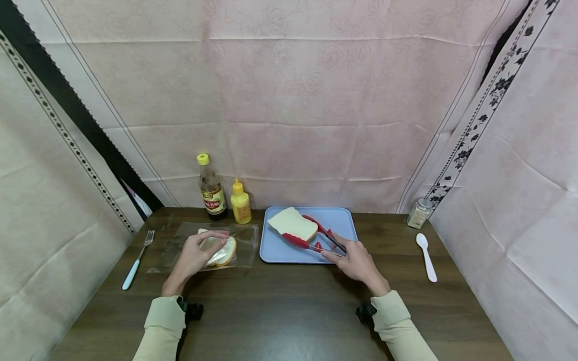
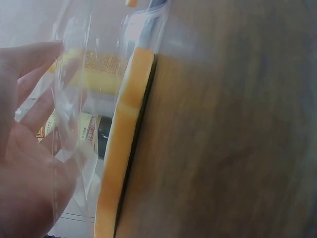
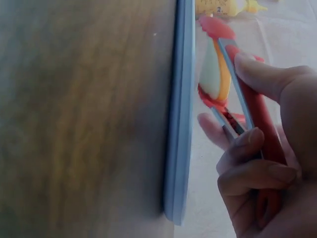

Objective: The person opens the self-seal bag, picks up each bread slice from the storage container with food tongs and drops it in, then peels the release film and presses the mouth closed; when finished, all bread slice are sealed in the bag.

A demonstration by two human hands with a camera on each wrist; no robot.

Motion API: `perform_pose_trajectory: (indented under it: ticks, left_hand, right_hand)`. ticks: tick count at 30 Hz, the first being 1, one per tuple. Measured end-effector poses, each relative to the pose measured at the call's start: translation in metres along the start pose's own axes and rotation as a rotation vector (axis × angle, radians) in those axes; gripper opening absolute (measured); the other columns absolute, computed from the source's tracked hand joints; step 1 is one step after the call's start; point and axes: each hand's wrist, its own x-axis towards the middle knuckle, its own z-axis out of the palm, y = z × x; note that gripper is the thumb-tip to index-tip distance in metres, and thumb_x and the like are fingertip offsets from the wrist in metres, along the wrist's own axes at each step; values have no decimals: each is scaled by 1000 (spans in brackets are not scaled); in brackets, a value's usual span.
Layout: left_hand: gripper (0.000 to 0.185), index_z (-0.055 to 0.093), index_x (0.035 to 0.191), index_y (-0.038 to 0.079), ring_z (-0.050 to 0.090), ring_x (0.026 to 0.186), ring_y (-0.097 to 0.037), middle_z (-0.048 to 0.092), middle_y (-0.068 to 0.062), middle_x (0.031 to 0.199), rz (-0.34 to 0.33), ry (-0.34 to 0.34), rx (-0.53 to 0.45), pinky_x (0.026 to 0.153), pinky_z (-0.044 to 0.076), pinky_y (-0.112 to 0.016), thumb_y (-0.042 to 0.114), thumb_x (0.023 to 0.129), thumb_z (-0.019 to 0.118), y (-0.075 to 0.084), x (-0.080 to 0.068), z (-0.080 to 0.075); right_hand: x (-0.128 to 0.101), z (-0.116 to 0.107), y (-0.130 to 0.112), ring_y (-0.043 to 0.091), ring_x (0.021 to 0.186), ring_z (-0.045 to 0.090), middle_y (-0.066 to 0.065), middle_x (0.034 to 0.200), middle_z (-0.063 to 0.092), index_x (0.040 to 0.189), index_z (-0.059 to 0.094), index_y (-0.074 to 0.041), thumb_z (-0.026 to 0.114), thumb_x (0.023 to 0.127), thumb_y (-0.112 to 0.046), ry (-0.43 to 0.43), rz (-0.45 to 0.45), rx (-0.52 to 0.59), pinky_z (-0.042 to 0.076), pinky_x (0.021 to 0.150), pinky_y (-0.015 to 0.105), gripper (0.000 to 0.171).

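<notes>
— What is held by the right hand (image 1: pixel 356 260)?

— A pair of red tongs (image 1: pixel 316 235) is gripped by it, fingers and thumb curled round the handles. In the right wrist view the fingers (image 3: pixel 252 163) are seen wrapped round the red arms. A slice of bread (image 1: pixel 292 224) is clamped between the tips of the tongs, over the blue tray (image 1: pixel 336 220).

— Is the slice resting on the tray?

— That cannot be told for certain. It is seen tilted, above the far left part of the tray.

— And the left hand (image 1: pixel 195 254)?

— It is laid flat on a clear plastic bag (image 1: pixel 246 245), fingers nearly straight; nothing is gripped. A second slice of bread (image 1: pixel 221 251) is seen inside the bag, under the fingers. In the left wrist view its crust edge (image 2: pixel 121 144) is shown lying against the bench (image 1: pixel 280 306), with the film (image 2: pixel 74 99) between palm and bread.

— What else is placed on the bench?

— A fork (image 1: pixel 137 260) with a pale blue handle is laid left of the bag. A dark sauce bottle (image 1: pixel 211 189) and a yellow squeeze bottle (image 1: pixel 241 202) are stood side by side behind the bag. A small glass jar (image 1: pixel 419 213) is set at the far right, and a white spoon (image 1: pixel 426 255) is laid near it, well apart from the tray.
</notes>
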Motion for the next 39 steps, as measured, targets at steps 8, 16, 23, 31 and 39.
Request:
perform_pose_trajectory:
  ticks: [8, 16, 23, 31, 39]
  left_hand:
    - [34, 82, 122, 15, 63, 139, -28, 77, 3, 135, 29, 15, -8, 123, 35, -70, 42, 103, 76, 0, 0, 1]
    - [35, 83, 123, 16, 63, 138, -28, 77, 4, 135, 42, 16, -2, 123, 35, -69, 44, 102, 76, 1, 0, 1]
    - [35, 83, 122, 15, 64, 138, -30, 77, 1, 136, 46, 21, 8, 123, 36, -69, 44, 103, 75, -1, 0, 1]
    - [33, 83, 121, 13, 65, 136, -33, 77, -3, 135, 63, 23, 19, 121, 35, -72, 40, 103, 76, -1, 1, 3]
    - [28, 84, 118, 19, 62, 138, -29, 77, 2, 135, 38, 13, -10, 124, 31, -72, 41, 101, 78, 2, 0, 3]
  right_hand:
    - [-2, -1, -8, 25, 101, 62, 5, 141, 74, 161, 54, -22, 81, 95, -55, -65, -108, 22, 48, 63, 28, 78]
    - [-5, -1, -17, 24, 105, 67, 3, 154, 64, 160, 55, -26, 80, 96, -53, -120, -212, -4, 52, 76, 28, 74]
    - [-6, 5, -24, 22, 111, 70, 2, 155, 64, 160, 54, -27, 80, 97, -52, -148, -274, -6, 56, 85, 33, 74]
    - [-4, 17, -35, 15, 112, 72, -2, 151, 67, 159, 56, -31, 78, 96, -58, -139, -301, -60, 57, 85, 31, 72]
    - [1, 27, -47, 13, 123, 71, -1, 153, 66, 159, 55, -31, 76, 98, -58, -163, -283, -87, 59, 90, 35, 70]
